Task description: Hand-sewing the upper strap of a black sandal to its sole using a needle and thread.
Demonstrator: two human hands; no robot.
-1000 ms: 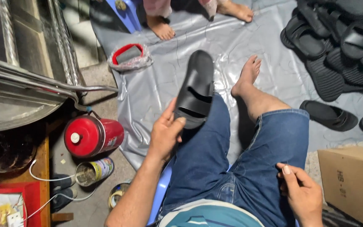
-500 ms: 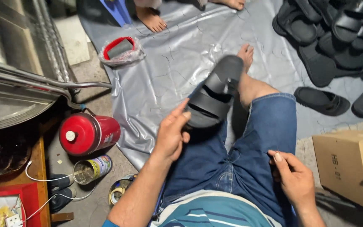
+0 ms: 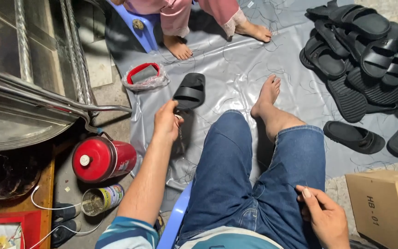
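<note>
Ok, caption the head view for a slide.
Left hand holds a black sandal over grey sheeting; right hand rests on thigh.

One sandal (image 3: 190,92) held, one sandal (image 3: 353,137) lying alone, one sandal pile (image 3: 365,50), one red flask (image 3: 102,159), one tin (image 3: 101,199), one box (image 3: 383,207), two hands (image 3: 166,122) (image 3: 325,216).

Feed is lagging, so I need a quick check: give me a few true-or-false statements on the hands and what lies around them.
1. The left hand grips a black slide sandal. True.
2. The right hand holds a sandal. False: it rests on the denim-clad thigh.
3. A red canister lies on its side. True.
4. The sandal pile sits on bare concrete. False: it lies on the grey plastic sheet.
</note>
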